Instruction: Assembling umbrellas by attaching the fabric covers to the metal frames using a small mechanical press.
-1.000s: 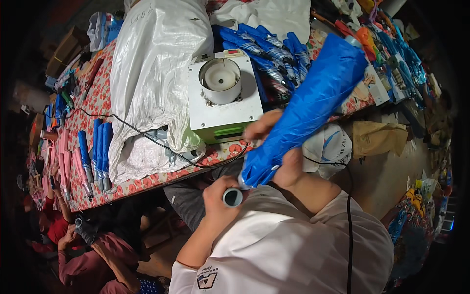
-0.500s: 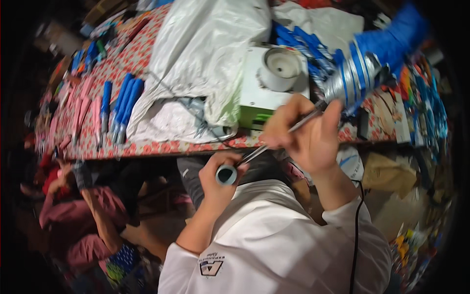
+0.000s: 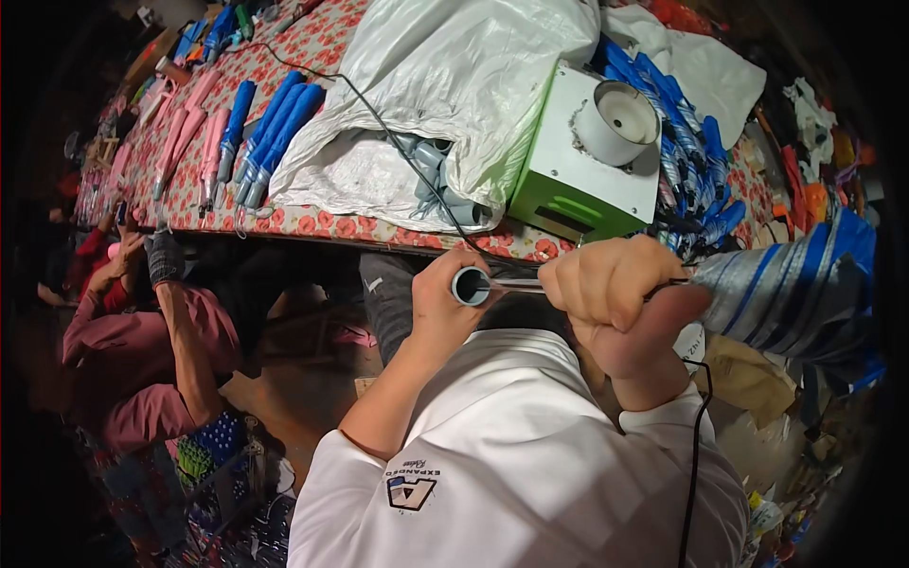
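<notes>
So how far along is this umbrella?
Done: folded umbrellas already lie in rows on the table. In hand: the left hand holds a grey cap at the tip of the rod, while the right hand grips the blue umbrella. Left: the cap isn't seated yet.

In the lower middle of the frame the left hand (image 3: 437, 301) gripped a short grey tube (image 3: 470, 286), its open end facing the camera. The right hand (image 3: 614, 301) closed round a thin metal rod (image 3: 516, 282) whose tip met the tube's mouth; the rod ran right into a folded blue-and-silver umbrella (image 3: 791, 284). Above them, on the flowered table (image 3: 322, 222), stood a green-and-white machine (image 3: 587, 161) beside a white sack (image 3: 445, 85). Blue and pink umbrellas (image 3: 270, 123) lay at upper left. Another person (image 3: 151, 350) sat at lower left.
</notes>
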Action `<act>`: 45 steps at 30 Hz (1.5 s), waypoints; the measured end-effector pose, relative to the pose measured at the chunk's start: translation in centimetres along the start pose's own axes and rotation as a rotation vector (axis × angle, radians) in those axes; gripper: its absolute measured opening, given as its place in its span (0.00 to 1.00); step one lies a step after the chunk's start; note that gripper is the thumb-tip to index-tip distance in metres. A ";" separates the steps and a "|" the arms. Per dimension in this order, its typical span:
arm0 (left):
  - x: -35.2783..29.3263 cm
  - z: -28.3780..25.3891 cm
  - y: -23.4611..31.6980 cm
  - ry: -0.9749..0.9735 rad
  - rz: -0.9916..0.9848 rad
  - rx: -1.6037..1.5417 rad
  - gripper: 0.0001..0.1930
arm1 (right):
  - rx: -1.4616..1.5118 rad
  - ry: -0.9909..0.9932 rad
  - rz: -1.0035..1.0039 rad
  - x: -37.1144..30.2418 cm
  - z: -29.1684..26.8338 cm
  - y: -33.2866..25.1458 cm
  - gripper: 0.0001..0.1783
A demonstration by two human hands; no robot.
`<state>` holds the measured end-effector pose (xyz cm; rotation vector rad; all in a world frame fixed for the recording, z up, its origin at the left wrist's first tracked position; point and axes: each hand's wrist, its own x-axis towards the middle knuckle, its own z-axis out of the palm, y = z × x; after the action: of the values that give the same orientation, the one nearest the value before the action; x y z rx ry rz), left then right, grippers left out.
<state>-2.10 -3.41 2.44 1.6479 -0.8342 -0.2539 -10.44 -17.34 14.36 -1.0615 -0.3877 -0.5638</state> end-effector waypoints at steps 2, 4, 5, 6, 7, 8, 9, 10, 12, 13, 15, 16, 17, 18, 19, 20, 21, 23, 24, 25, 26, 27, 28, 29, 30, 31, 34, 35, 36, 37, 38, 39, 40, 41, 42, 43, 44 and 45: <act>-0.1 -0.2 0.0 0.012 0.006 0.056 0.14 | 0.028 -0.044 0.025 0.3 0.0 0.4 0.28; -0.4 -0.2 0.0 0.051 0.066 0.198 0.14 | 0.007 0.061 0.039 0.6 0.6 1.2 0.27; -0.4 -0.1 -0.2 0.078 0.068 0.215 0.14 | -0.032 0.183 0.050 0.5 1.1 1.5 0.25; -0.4 0.1 -0.5 0.064 0.032 0.197 0.13 | -0.070 0.304 0.062 0.4 1.5 1.8 0.24; -0.4 0.1 -0.7 0.051 -0.003 0.179 0.13 | -0.109 0.425 0.076 0.3 1.9 2.0 0.23; -0.3 -0.1 -0.9 0.079 0.000 0.192 0.13 | -0.095 0.397 0.077 0.3 2.1 2.2 0.23; -0.3 -0.2 -1.1 0.091 -0.023 0.183 0.12 | -0.227 0.401 0.142 0.1 2.2 2.1 0.21; -0.4 -0.2 -1.3 0.099 -0.045 0.169 0.12 | -0.366 0.406 0.203 -0.2 2.1 1.9 0.19; -0.3 -0.4 -1.4 0.109 -0.089 0.136 0.11 | -0.651 0.418 0.316 -0.4 1.2 1.6 0.17; -0.5 -0.4 -1.2 0.120 -0.087 0.134 0.11 | -0.653 0.406 0.315 -0.8 0.1 1.4 0.17; -0.2 0.0 -0.6 0.131 -0.061 0.101 0.11 | -0.786 0.294 0.259 -2.7 -3.8 1.6 0.23; 0.1 0.2 -0.4 0.129 -0.044 0.082 0.12 | -0.857 0.244 0.229 -3.5 -5.4 1.7 0.28; 0.6 0.5 -0.5 0.126 -0.023 0.066 0.12 | -0.925 0.195 0.194 -3.8 -6.5 1.7 0.32; 0.7 0.9 -0.4 0.106 -0.012 0.049 0.12 | -0.698 0.411 0.045 -1.5 -4.6 1.1 0.38; 0.8 1.1 -0.4 0.092 -0.010 0.089 0.13 | -0.465 0.611 -0.112 1.5 -2.4 0.3 0.44; 0.7 1.3 -0.3 0.080 -0.009 0.127 0.15 | -0.493 0.623 -0.125 2.6 -1.9 -0.8 0.44; 0.6 1.7 -0.2 0.068 -0.007 0.164 0.16 | -0.237 0.488 0.071 3.4 -1.6 -1.9 0.43; 0.9 2.9 1.1 0.017 0.024 0.181 0.19 | 0.184 0.251 0.211 3.6 -3.2 -3.2 0.41; 1.2 3.5 2.2 0.014 0.108 0.195 0.22 | 0.348 0.142 0.170 3.4 -4.6 -3.5 0.39; 1.3 4.0 3.5 0.008 0.191 0.210 0.25 | 0.326 0.166 0.143 3.6 -4.8 -4.5 0.39; 1.2 4.5 4.7 0.011 0.273 0.224 0.28 | 0.223 0.147 0.082 4.2 -4.5 -6.0 0.35; 0.9 4.8 5.6 0.018 0.353 0.236 0.31 | 0.121 0.127 0.027 5.0 -4.3 -7.5 0.32; 0.1 4.8 6.3 -0.141 0.429 0.277 0.35 | 0.064 0.138 -0.014 6.0 -4.8 -9.5 0.34; -0.8 4.6 6.5 -0.296 0.503 0.320 0.38 | 0.011 0.147 -0.049 7.1 -5.7 -11.5 0.36; -1.3 4.5 6.4 -0.313 0.521 0.301 0.38 | -0.116 0.165 -0.123 8.0 -6.1 -13.7 0.36; -1.8 4.5 6.2 -0.412 0.423 0.130 0.37 | -0.213 0.143 -0.179 8.9 -6.6 -16.1 0.34; -1.6 4.1 4.8 -0.485 0.259 -0.027 0.33 | -0.227 0.075 -0.156 12.3 -8.3 -18.0 0.30; -1.3 3.8 4.2 -0.456 0.212 -0.018 0.31 | -0.216 0.073 -0.152 13.7 -9.0 -16.5 0.30; -0.8 3.6 3.7 -0.426 0.166 -0.009 0.29 | -0.194 0.356 -0.114 15.2 -9.5 -14.1 0.32; -0.4 3.6 3.4 -0.403 0.128 -0.011 0.27 | -0.185 0.642 -0.075 16.1 -10.2 -12.3 0.34; -0.3 3.7 3.4 -0.399 0.125 -0.007 0.27 | -0.254 0.533 -0.076 16.2 -11.5 -10.3 0.34; 0.0 3.9 3.5 -0.405 0.124 -0.041 0.25 | -0.322 0.419 -0.078 16.2 -12.7 -8.7 0.34; -0.2 4.1 3.8 -0.399 0.113 -0.071 0.23 | -0.306 0.405 -0.066 16.7 -13.6 -8.2 0.34; -0.3 3.8 4.0 -0.391 0.106 -0.092 0.22 | -0.280 0.454 -0.025 17.3 -14.2 -8.2 0.34; -0.6 3.4 4.3 -0.380 0.101 -0.113 0.20 | -0.256 0.500 0.016 17.5 -14.5 -8.4 0.34; -0.7 2.5 4.2 -0.338 0.098 -0.087 0.20 | -0.349 0.285 0.089 16.7 -12.2 -9.0 0.28; -0.4 2.2 4.1 -0.316 0.098 -0.129 0.20 | -0.304 0.069 0.084 16.6 -14.4 -9.7 0.26; -0.5 2.0 4.0 -0.275 0.087 -0.172 0.21 | -0.281 0.018 0.087 16.8 -14.4 -10.5 0.26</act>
<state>-5.11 -4.75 5.46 1.4307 -1.0577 -0.4858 -3.01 -38.23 24.67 -1.3355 -0.2493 -0.5599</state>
